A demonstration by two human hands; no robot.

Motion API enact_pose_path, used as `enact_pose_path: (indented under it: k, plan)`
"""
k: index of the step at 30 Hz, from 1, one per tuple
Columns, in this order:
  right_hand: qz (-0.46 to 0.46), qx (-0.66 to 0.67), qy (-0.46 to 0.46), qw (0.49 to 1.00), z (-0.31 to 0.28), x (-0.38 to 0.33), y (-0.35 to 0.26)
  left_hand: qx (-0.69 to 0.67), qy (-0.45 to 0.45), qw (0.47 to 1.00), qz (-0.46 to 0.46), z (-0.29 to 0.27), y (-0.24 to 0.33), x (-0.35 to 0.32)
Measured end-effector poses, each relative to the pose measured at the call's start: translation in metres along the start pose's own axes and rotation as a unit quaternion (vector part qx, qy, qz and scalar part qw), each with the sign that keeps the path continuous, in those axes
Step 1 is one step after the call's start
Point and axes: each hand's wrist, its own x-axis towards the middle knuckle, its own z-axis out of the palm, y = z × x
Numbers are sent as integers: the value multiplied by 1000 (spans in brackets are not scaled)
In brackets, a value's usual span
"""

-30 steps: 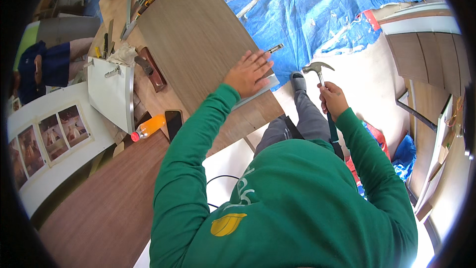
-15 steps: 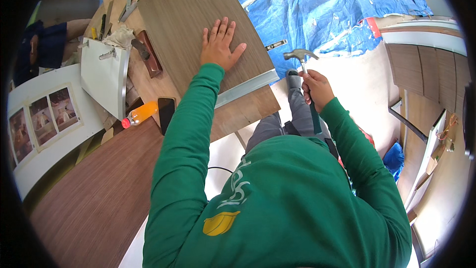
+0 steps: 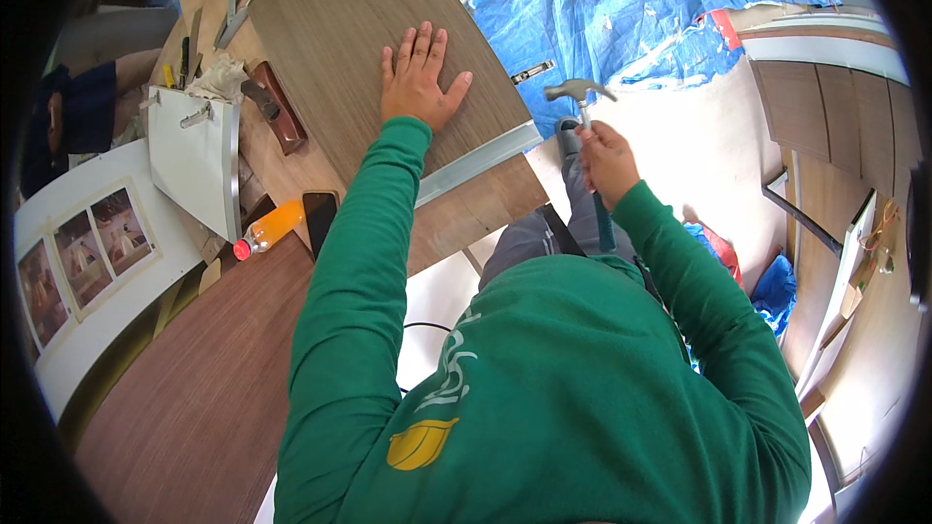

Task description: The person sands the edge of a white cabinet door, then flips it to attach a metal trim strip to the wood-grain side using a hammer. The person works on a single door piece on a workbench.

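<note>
My left hand (image 3: 421,78) lies flat on a brown wood-grain panel (image 3: 340,29), its fingers spread. In my right hand (image 3: 610,165) is a claw hammer (image 3: 580,90), gripped around the handle with its metal head up, beyond the panel's right side. A pale metal strip (image 3: 476,165) runs along the panel's near edge. From the panel's right edge sticks out a small metal hinge or slide fitting (image 3: 532,72). The panel rests on a wooden workbench (image 3: 466,225).
Left of the panel lie a wooden hand plane (image 3: 277,112), a black phone (image 3: 318,216), an orange drink bottle (image 3: 272,228) and a white hinged door piece (image 3: 194,150). Blue tarpaulin (image 3: 621,19) covers the floor ahead. Wood-grain panels (image 3: 835,116) stand at right. Another person (image 3: 78,116) is at far left.
The view has shifted slightly. My right hand and the hammer have moved a little up and to the left in the picture. My left hand stays flat on the panel.
</note>
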Motion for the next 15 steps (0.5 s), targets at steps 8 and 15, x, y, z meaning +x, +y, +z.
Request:
enact_pose_path:
  k: [8, 15]
  plan:
    - [-21, -9, 24, 999, 5, 11, -8, 10, -9, 1000, 1, -2, 2, 0]
    - [-16, -3, 2, 1000, 4, 23, -29, 3, -6, 1000, 4, -3, -1, -1]
